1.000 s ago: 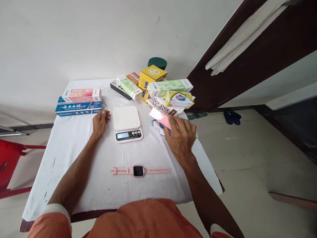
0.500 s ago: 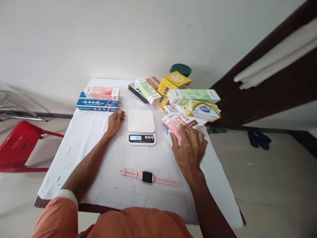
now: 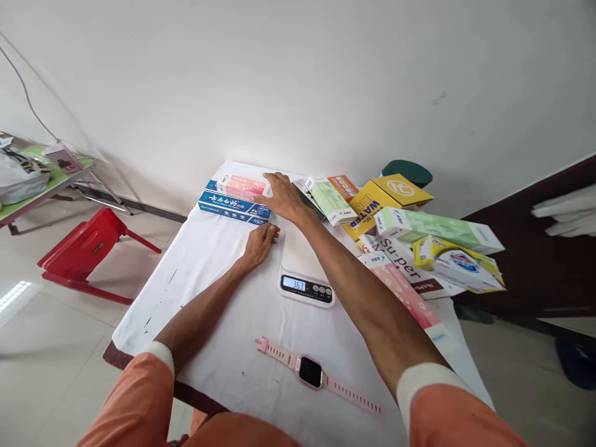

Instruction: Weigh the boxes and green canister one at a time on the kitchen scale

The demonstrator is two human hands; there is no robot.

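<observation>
Right hand's move: compared with half a second ago, the right hand (image 3: 285,197) has left the slanted pink box (image 3: 401,287) at right of centre and crossed to the upper middle of the frame; the view has swung left with it.
Right arm: stretched from the lower right corner towards upper centre, forearm passing over the right part of the scale (image 3: 302,257), palm down.
Right fingers: spread open around the right end of the upper pink box (image 3: 242,187), thumb towards the near edge, forefinger towards the far edge; whether they touch it I cannot tell.
Upper pink box: left of upper centre, beside the blue carton (image 3: 233,208), on it or behind it being unclear; long axis left to right, dipping slightly rightward, its white end pointing left.
Blue carton: long axis nearly parallel to that.
Left hand (image 3: 259,244): lies on the bench (image 3: 223,347) just below the carton's right end, fingers loosely curled together, nothing visible in them; forearm slants up from lower left.
Slanted pink box: long axis runs from upper left to lower right, partly hidden by the right forearm.
Watch (image 3: 310,371): laid flat, strap extended, lower centre.
</observation>
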